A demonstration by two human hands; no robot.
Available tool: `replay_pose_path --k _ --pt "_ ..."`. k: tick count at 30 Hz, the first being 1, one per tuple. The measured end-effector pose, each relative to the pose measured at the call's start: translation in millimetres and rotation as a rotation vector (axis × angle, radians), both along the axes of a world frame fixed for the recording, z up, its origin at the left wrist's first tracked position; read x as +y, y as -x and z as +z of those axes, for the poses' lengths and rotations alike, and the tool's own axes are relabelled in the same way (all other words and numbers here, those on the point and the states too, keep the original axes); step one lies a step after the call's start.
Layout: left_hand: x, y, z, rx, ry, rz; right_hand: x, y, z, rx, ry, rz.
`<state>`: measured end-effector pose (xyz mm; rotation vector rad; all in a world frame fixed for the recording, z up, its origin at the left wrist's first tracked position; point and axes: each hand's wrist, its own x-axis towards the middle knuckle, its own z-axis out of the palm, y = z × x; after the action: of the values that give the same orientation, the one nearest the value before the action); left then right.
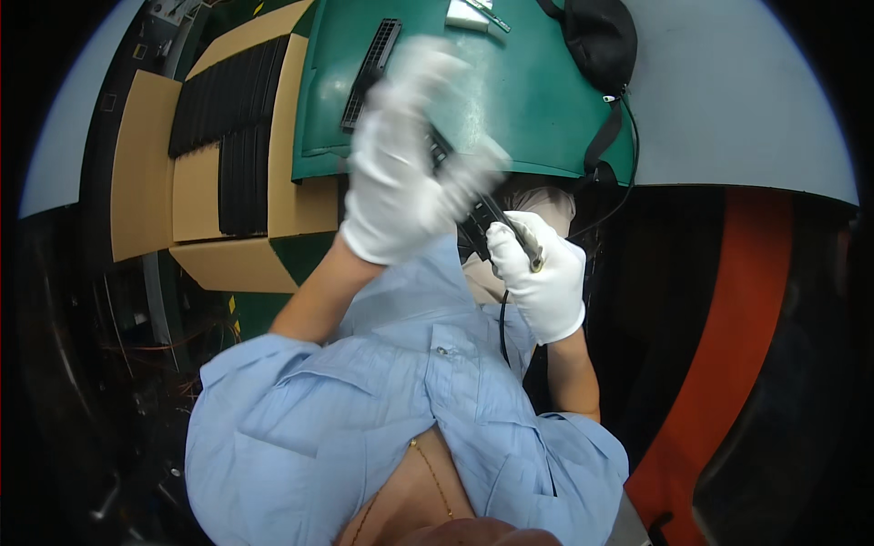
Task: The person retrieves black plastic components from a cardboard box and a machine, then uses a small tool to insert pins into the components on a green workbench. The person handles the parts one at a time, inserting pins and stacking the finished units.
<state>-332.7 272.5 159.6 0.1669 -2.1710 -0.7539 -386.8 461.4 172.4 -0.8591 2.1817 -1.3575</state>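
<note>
My right hand (543,278), in a white glove, is closed around the near end of a long, narrow black slotted part (482,217). A thin greenish-silver piece (530,246), whose kind I cannot make out, shows by its fingers. My left hand (401,168), also gloved in white, is blurred by motion above the far end of that part. Its fingers stretch away from me with the thumb spread apart, and I see nothing held in it. Beyond the left hand, a similar black slotted strip (371,73) lies on the green mat (537,109), partly covered by the hand.
To the left stands an open cardboard box (141,173) with rows of black parts (228,100) inside. A black pouch (601,41) with a strap and cable lies at the mat's far right. A small white block (467,14) with a green pen-like item (489,15) sits at the far edge.
</note>
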Motion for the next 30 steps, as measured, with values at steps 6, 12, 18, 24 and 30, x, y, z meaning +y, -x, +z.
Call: replay_pose_path --k 6,12,18,24,30 --pt "6 -31 -27 0.046 -1.475 -0.044 -23 -26 -37 0.496 0.170 0.094" --pt "6 -28 -31 -0.092 -1.705 0.020 -17 -26 -38 0.278 0.096 0.302" --pt "16 -26 -28 -0.283 -1.610 -0.005 -41 3 -63 0.611 0.338 0.257" --pt "13 -24 -40 -0.315 -1.621 0.072 -25 1 -58 0.804 0.211 0.466" --pt "11 -24 -44 -0.334 -1.644 0.091 -12 -12 -59 0.826 0.271 0.508"
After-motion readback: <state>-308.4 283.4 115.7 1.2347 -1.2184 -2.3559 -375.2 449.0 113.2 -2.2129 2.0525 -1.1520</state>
